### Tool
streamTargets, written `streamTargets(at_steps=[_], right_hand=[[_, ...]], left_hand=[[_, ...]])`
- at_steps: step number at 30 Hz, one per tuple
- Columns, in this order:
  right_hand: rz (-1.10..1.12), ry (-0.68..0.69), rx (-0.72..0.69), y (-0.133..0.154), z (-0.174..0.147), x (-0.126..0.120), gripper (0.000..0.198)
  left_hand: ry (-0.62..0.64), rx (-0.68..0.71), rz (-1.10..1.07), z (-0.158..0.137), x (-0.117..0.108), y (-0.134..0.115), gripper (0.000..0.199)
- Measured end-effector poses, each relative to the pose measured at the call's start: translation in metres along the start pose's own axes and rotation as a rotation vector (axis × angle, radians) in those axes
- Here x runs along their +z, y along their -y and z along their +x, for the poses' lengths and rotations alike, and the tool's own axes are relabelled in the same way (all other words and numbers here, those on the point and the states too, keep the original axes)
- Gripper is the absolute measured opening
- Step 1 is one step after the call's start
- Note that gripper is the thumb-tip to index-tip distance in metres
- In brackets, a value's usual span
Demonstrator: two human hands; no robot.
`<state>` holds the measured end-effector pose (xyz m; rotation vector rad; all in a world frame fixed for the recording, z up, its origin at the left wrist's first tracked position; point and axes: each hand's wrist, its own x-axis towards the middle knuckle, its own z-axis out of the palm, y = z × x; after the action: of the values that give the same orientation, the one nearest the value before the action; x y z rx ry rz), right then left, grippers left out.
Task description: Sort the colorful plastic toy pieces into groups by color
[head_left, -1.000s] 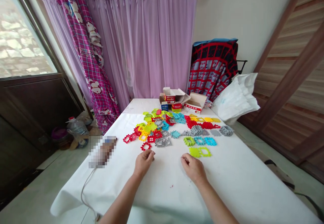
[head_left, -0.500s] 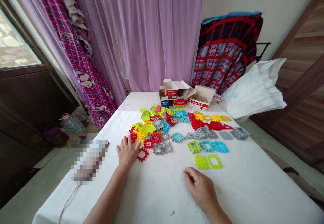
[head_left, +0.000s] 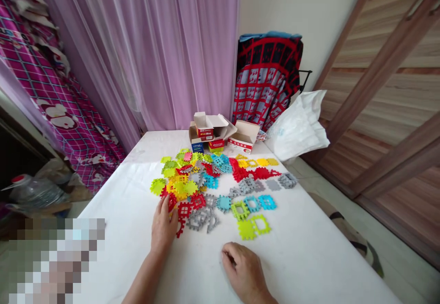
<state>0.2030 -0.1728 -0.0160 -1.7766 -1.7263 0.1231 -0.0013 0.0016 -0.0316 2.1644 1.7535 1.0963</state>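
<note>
My left hand (head_left: 164, 225) rests at the near left edge of a mixed heap of plastic interlocking tiles, its fingers stretched out over a red tile (head_left: 170, 199). Part of another red tile (head_left: 180, 227) shows beside the thumb. Yellow tiles (head_left: 179, 188) and a lime-green tile (head_left: 158, 186) lie just beyond the fingertips. My right hand (head_left: 244, 269) lies on the table in a loose fist, with nothing visible in it. Ahead of it are a flat green tile (head_left: 246, 229) and a green frame tile (head_left: 261, 225). Grey tiles (head_left: 197, 220) lie between the hands.
The tiles lie on a white-covered table (head_left: 302, 258). Further right are red tiles (head_left: 264, 173), yellow tiles (head_left: 263, 162), grey tiles (head_left: 287, 180) and blue tiles (head_left: 267, 202). Small open cardboard boxes (head_left: 244, 143) stand at the back, with a white bag (head_left: 297, 125) beside them.
The view has turned to the right. My left hand has moved further onto the red tiles, its fingers less spread. Some tiles near it have shifted, and a lime-green one now lies apart at the left.
</note>
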Motion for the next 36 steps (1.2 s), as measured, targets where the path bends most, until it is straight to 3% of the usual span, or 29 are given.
streamTargets(at_steps=[8, 16, 21, 25, 28, 31, 34, 36], right_hand=[[0.038, 0.005, 0.045, 0.001, 0.002, -0.003, 0.015], [-0.007, -0.049, -0.008, 0.002, 0.002, 0.0, 0.02], [-0.057, -0.167, -0.154, 0.011, 0.048, 0.011, 0.037], [-0.134, -0.03, -0.016, 0.02, 0.096, 0.03, 0.041], [-0.119, 0.031, 0.025, 0.029, 0.105, 0.049, 0.04], [-0.048, 0.008, -0.033, 0.039, 0.099, 0.064, 0.042], [0.058, -0.01, -0.134, 0.041, 0.104, 0.063, 0.043], [0.084, -0.037, -0.157, 0.033, 0.123, 0.053, 0.04]], left_hand=[[0.059, -0.093, -0.025, 0.0, -0.017, 0.002, 0.04], [0.046, -0.004, -0.103, -0.011, -0.024, 0.012, 0.039], [0.026, -0.013, -0.158, -0.011, -0.021, 0.009, 0.04], [0.02, -0.017, -0.201, -0.01, -0.02, 0.008, 0.039], [0.013, -0.011, -0.227, -0.01, -0.021, 0.009, 0.038], [0.008, -0.021, -0.246, -0.009, -0.021, 0.011, 0.039], [0.002, -0.036, -0.251, -0.01, -0.021, 0.012, 0.04], [0.009, -0.041, -0.234, -0.011, -0.022, 0.012, 0.04]])
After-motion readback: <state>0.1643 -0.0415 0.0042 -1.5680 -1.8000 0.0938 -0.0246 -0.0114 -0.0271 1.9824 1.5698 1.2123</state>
